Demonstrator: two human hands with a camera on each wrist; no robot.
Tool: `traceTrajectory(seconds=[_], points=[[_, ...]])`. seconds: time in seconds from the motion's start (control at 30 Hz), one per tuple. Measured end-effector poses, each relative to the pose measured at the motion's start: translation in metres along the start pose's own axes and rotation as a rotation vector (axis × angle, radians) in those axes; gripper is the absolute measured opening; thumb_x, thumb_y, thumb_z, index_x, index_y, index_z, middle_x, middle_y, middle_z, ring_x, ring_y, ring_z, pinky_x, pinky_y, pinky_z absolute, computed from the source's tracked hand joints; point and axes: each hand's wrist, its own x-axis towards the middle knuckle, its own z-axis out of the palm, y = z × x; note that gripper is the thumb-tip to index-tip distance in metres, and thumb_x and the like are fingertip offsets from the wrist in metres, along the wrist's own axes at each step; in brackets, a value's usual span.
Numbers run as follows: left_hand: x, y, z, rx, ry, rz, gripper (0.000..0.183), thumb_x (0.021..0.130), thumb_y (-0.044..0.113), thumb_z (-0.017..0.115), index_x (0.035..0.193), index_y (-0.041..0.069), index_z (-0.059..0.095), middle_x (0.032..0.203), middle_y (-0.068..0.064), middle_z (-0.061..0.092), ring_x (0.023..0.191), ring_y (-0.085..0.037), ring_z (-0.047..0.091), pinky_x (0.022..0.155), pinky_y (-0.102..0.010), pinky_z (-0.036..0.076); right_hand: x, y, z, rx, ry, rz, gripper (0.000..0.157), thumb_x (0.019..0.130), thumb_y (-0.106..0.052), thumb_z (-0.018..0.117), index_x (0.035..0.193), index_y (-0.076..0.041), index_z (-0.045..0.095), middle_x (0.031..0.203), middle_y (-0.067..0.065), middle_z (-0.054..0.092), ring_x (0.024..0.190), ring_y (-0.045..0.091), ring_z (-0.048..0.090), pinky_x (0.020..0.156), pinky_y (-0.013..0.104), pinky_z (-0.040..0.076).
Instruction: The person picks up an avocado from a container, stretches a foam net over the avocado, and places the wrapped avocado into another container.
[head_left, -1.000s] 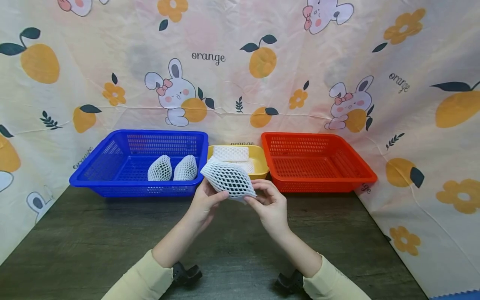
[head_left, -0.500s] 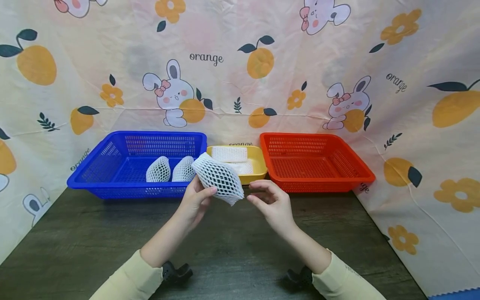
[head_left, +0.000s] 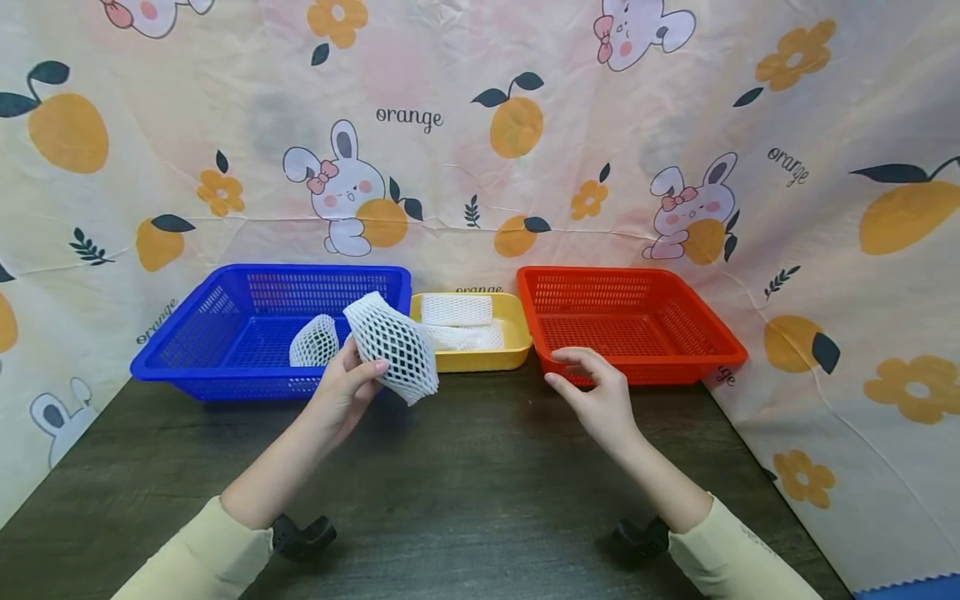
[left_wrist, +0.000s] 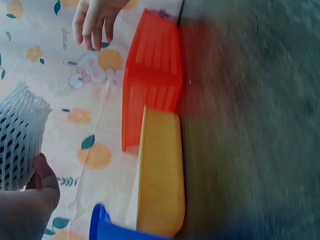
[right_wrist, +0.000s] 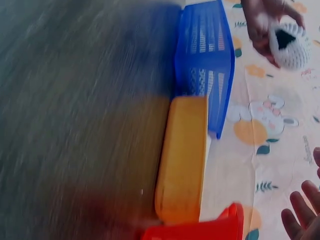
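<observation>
My left hand (head_left: pixel 347 393) grips a white foam fruit net (head_left: pixel 397 346) with the thumb on its near side. The net bulges in the middle and is held in front of the blue basket's right end; whether anything is inside I cannot tell. In the left wrist view the same net (left_wrist: pixel 20 135) fills the left edge. My right hand (head_left: pixel 600 398) is bare, its fingers loosely bent before the red basket (head_left: pixel 637 369). Another bulging foam net (head_left: pixel 313 342) lies in the blue basket (head_left: pixel 225 375), partly beside the left hand.
Between the two baskets stands a shallow yellow tray (head_left: pixel 483 361), with flat foam nets (head_left: pixel 456 308) in it. All three containers are on a dark wooden table (head_left: pixel 465 483), against a printed cloth (head_left: pixel 450 183). Each wrist wears a black mount (head_left: pixel 303 537).
The right hand has let go of the net and moved right. The left hand has carried the net left, covering the second net in the blue basket.
</observation>
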Motion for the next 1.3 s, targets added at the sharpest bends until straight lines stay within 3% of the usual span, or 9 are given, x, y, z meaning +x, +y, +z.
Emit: traceTrajectory(seconds=[0.1, 0.33, 0.6, 0.87, 0.97, 1.13, 1.2, 1.3], points=[[0.000, 0.008, -0.008, 0.022, -0.009, 0.013, 0.060, 0.085, 0.003, 0.054, 0.140, 0.004, 0.029, 0.118, 0.000, 0.058, 0.110, -0.015, 0.055, 0.093, -0.029, 0.043, 0.003, 0.013, -0.007, -0.077, -0.015, -0.017, 0.030, 0.079, -0.005, 0.078, 0.107, -0.009, 0.070, 0.107, 0.001, 0.067, 0.100, 0.016, 0.060, 0.085, 0.030, 0.047], [0.000, 0.027, -0.028, 0.131, -0.005, 0.009, 0.045, 0.091, 0.005, 0.049, 0.134, 0.006, 0.034, 0.117, 0.001, 0.058, 0.108, -0.013, 0.057, 0.092, -0.026, 0.043, 0.008, 0.027, -0.019, -0.225, -0.081, -0.032, 0.034, 0.079, -0.009, 0.079, 0.111, -0.007, 0.068, 0.110, 0.005, 0.066, 0.106, 0.022, 0.058, 0.089, 0.043, 0.045], [0.002, 0.051, -0.049, 0.385, 0.054, -0.053, 0.064, 0.095, 0.016, 0.056, 0.149, 0.007, 0.022, 0.118, 0.005, 0.054, 0.105, -0.008, 0.056, 0.084, -0.023, 0.045, 0.012, 0.040, -0.027, -0.352, -0.210, 0.048, 0.040, 0.083, -0.018, 0.076, 0.119, -0.007, 0.065, 0.119, 0.008, 0.063, 0.113, 0.028, 0.054, 0.093, 0.050, 0.041], [0.003, 0.065, -0.066, 0.559, 0.073, -0.026, 0.065, 0.095, 0.016, 0.060, 0.148, 0.005, 0.024, 0.116, 0.007, 0.053, 0.103, -0.006, 0.055, 0.083, -0.019, 0.043, 0.016, 0.050, -0.031, -0.391, -0.313, 0.132, 0.043, 0.089, -0.023, 0.070, 0.128, -0.007, 0.059, 0.127, 0.011, 0.059, 0.119, 0.032, 0.049, 0.100, 0.056, 0.032], [0.004, 0.069, -0.073, 0.653, 0.079, -0.035, 0.067, 0.095, 0.021, 0.059, 0.149, 0.005, 0.023, 0.118, 0.006, 0.051, 0.103, -0.006, 0.053, 0.088, -0.026, 0.042, 0.016, 0.055, -0.031, -0.391, -0.340, 0.138, 0.044, 0.091, -0.024, 0.067, 0.131, -0.008, 0.058, 0.128, 0.011, 0.058, 0.121, 0.033, 0.048, 0.102, 0.058, 0.028], [0.007, 0.077, -0.085, 0.737, 0.087, -0.053, 0.070, 0.096, 0.026, 0.059, 0.150, 0.006, 0.020, 0.123, -0.001, 0.047, 0.107, -0.007, 0.048, 0.097, -0.050, 0.033, 0.016, 0.064, -0.028, -0.378, -0.337, 0.098, 0.039, 0.092, -0.021, 0.065, 0.129, -0.009, 0.059, 0.125, 0.010, 0.059, 0.118, 0.032, 0.049, 0.101, 0.057, 0.029], [0.008, 0.079, -0.091, 0.756, 0.097, -0.059, 0.070, 0.096, 0.026, 0.059, 0.151, 0.006, 0.020, 0.124, -0.001, 0.046, 0.107, -0.008, 0.047, 0.096, -0.051, 0.033, 0.016, 0.066, -0.026, -0.379, -0.325, 0.077, 0.038, 0.092, -0.020, 0.065, 0.128, -0.009, 0.061, 0.123, 0.009, 0.060, 0.116, 0.031, 0.051, 0.102, 0.058, 0.026], [0.010, 0.082, -0.099, 0.783, 0.115, -0.073, 0.071, 0.096, 0.028, 0.058, 0.152, 0.007, 0.019, 0.124, 0.001, 0.045, 0.107, -0.008, 0.045, 0.090, -0.045, 0.036, 0.017, 0.069, -0.022, -0.393, -0.309, 0.058, 0.035, 0.092, -0.019, 0.066, 0.125, -0.011, 0.063, 0.117, 0.009, 0.061, 0.112, 0.031, 0.053, 0.101, 0.059, 0.023]])
